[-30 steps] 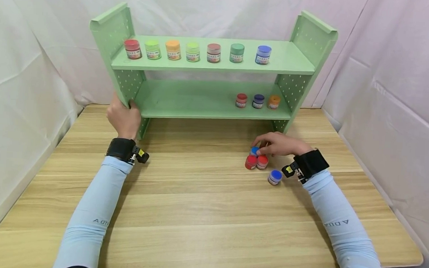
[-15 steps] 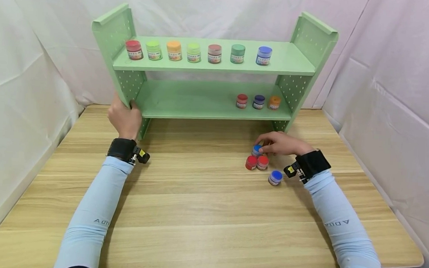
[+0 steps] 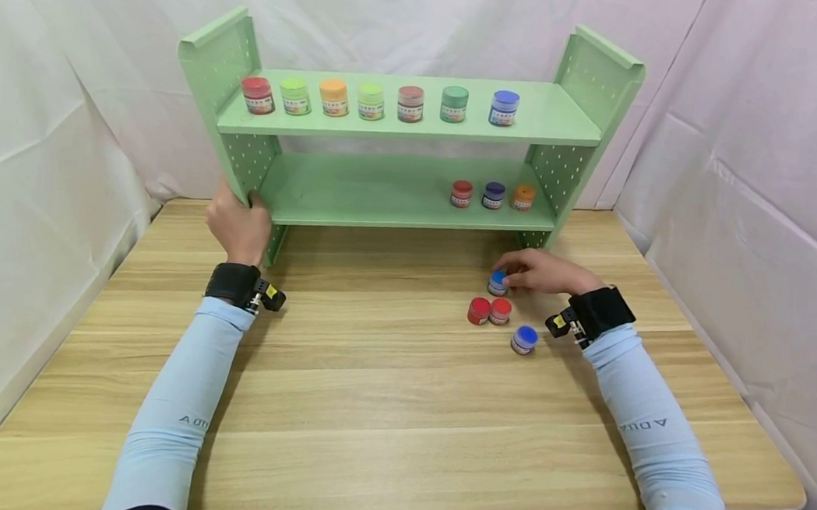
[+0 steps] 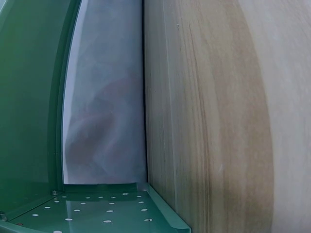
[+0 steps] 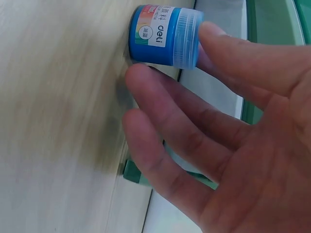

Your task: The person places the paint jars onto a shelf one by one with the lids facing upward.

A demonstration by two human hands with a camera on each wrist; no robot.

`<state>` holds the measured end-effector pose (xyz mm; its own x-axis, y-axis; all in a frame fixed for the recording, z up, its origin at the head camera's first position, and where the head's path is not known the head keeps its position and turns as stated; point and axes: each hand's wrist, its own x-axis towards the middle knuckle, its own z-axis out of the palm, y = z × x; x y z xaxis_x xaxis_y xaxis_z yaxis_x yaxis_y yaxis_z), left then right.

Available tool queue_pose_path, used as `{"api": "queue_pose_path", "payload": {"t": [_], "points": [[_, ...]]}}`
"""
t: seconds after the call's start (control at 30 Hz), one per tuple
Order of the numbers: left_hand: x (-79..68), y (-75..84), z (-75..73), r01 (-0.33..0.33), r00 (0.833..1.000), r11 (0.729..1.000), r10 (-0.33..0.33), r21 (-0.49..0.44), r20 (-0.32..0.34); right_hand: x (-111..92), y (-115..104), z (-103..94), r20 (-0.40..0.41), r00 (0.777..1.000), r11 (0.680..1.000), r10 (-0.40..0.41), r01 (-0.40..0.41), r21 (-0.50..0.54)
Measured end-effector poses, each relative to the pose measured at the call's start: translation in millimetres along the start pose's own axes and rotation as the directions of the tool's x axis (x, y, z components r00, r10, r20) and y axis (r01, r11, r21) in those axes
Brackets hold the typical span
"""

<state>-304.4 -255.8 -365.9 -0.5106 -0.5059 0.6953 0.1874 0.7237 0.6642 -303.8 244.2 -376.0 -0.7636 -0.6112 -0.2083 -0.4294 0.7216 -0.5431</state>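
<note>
My left hand (image 3: 239, 225) grips the lower left side panel of the green two-tier shelf (image 3: 354, 222); its fingers are partly hidden behind the panel. In the left wrist view only the perforated panel (image 4: 97, 213) and the tabletop show. At the right, my right hand (image 3: 544, 271) pinches a small blue paint jar (image 3: 497, 284) by its lid between thumb and fingers, upright and close to the tabletop. The right wrist view shows the jar's label (image 5: 154, 26) and the thumb on its clear-rimmed lid. Two red jars (image 3: 478, 311) stand side by side just nearer.
Another blue-lidded jar (image 3: 524, 339) stands nearer, below the right wrist. Several coloured jars (image 3: 371, 101) line the upper shelf. Red, dark blue and orange jars (image 3: 493, 195) stand at the lower shelf's right end. White cloth (image 3: 759, 152) surrounds the wooden table (image 3: 371, 409).
My right hand has drawn the blue jar slightly back and right, away from the two red jars. The left hand keeps its hold on the shelf.
</note>
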Motion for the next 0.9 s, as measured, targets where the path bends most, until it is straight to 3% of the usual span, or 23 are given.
{"api": "queue_pose_path", "payload": {"t": [0.37,0.63,0.9], "points": [[0.3,-0.8,0.6,-0.016,1.000,1.000,0.016,0.015,-0.008,-7.1,1.1,-5.3,-0.018,0.999,0.995,0.037,-0.035,0.093],[0.1,-0.1,-0.5,-0.014,1.000,1.000,0.015,0.018,-0.007,-4.7,1.4,-3.2,-0.024,0.999,0.999,0.038,-0.039,-0.007],[0.0,-0.9,0.2,-0.016,1.000,1.000,0.016,0.007,-0.004,-3.3,1.9,-1.4,-0.022,1.000,1.000,0.013,-0.013,-0.025]]}}
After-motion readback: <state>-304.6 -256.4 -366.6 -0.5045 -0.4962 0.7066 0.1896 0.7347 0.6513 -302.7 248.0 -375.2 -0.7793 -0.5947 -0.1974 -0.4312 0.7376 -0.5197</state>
